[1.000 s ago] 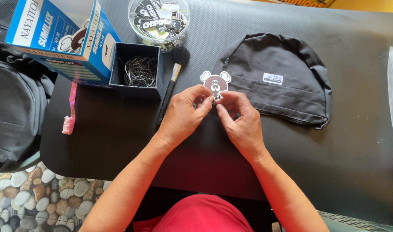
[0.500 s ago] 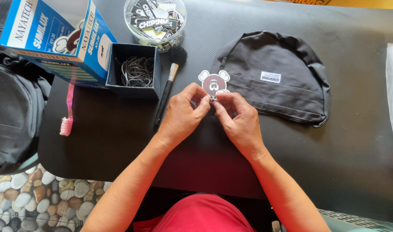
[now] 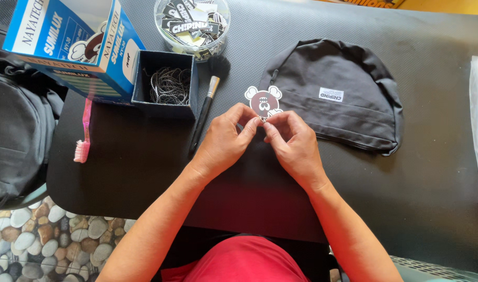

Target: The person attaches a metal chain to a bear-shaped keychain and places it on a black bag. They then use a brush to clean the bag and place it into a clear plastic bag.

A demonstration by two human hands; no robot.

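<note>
Hands: left hand (image 3: 226, 141) and right hand (image 3: 291, 143) meet fingertip to fingertip over the dark mat (image 3: 437, 172), both pinching the lower edge of the bear-head tag (image 3: 263, 101).
Left hand: thumb and forefinger closed on the tag's bottom edge, other fingers curled under.
Right hand: thumb and forefinger closed on the same spot; whatever small piece sits between the fingertips is too hidden to tell.
Tag: flat, brown face with white round ears, held just above the mat, its right side touching or overlapping the rim of the dark grey pouch (image 3: 338, 99).
Pouch: dome-shaped, lies flat on the mat, small white label on its front.
Brush: black makeup brush (image 3: 208, 102) lies just left of the left hand.
Open box: small dark box (image 3: 165, 83) with thin cords inside, beside a blue carton (image 3: 77, 44).
Tub: clear round tub (image 3: 192, 23) of black-and-white labels behind the box.
Toothbrush: pink toothbrush (image 3: 83, 133) at the mat's left edge.
</note>
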